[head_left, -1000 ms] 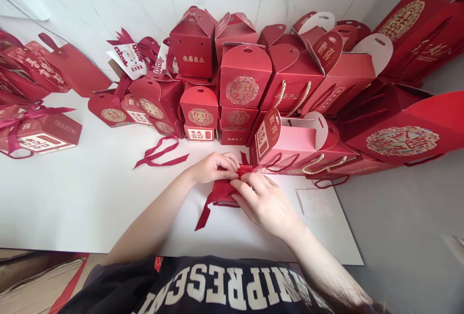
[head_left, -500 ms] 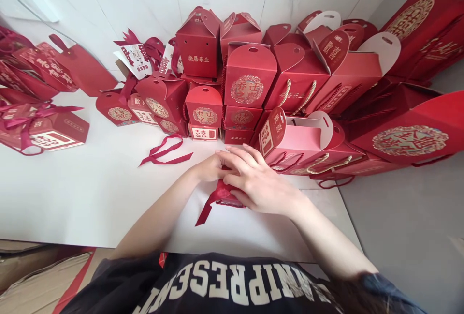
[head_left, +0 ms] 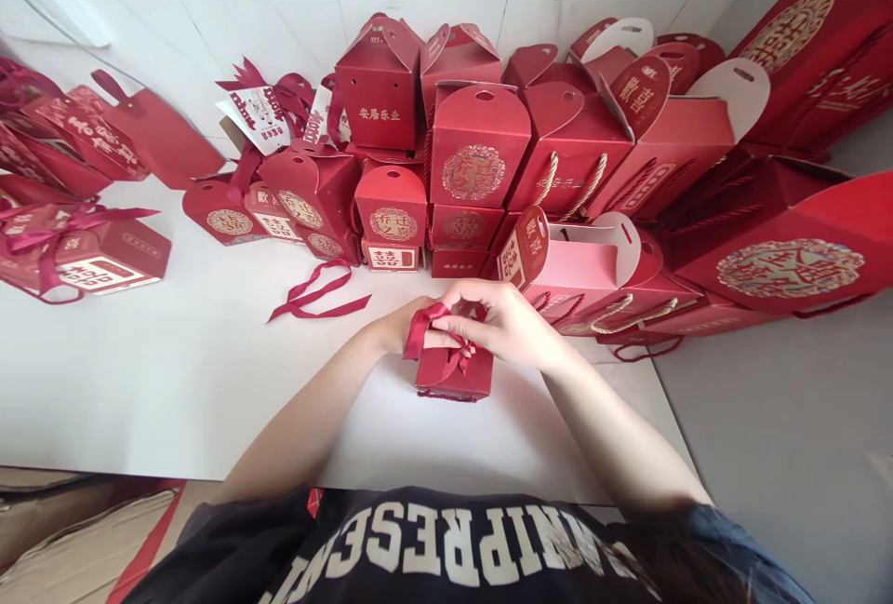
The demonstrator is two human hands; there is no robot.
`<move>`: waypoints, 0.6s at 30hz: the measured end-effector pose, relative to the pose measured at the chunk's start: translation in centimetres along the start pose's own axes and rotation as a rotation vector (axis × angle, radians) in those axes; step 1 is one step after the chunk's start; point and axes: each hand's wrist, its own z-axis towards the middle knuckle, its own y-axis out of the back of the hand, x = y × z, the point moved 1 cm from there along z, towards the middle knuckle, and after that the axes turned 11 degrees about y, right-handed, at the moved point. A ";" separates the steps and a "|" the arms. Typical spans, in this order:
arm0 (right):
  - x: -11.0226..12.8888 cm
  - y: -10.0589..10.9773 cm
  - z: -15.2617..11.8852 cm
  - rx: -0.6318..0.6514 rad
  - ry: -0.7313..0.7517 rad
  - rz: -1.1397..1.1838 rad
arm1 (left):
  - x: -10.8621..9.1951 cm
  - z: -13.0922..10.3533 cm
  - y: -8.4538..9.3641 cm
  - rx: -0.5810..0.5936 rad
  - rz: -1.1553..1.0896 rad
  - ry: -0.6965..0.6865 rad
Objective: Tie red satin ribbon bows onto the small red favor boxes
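A small red box (head_left: 457, 379) sits on the white table in front of me, with a dark red ribbon (head_left: 417, 334) at its top. My right hand (head_left: 506, 325) pinches the ribbon between thumb and forefinger above the box. On the box's left side, my left hand (head_left: 405, 325) has its fingers closed on the ribbon, partly behind the loop and the right hand. A ribbon end hangs over the box's top face. Another loose ribbon (head_left: 317, 297) lies on the table to the left, beyond my left arm.
Stacked red gift boxes (head_left: 474, 148) line the wall behind my hands. A large red box (head_left: 788, 246) stands at the right. On the left lie a ribbon-tied box (head_left: 104, 250) and several red bags (head_left: 157, 129). Cardboard (head_left: 90, 548) shows below the table's front edge.
My right hand has turned and drawn its fingers into a pinch, uncovering more of the box. The ribbon tail that hung toward the lower left is now raised by the left hand.
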 end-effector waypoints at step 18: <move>-2.1 -1.2 -0.4 -0.134 0.075 -0.073 | -1.0 -0.3 -0.5 0.034 -0.057 -0.049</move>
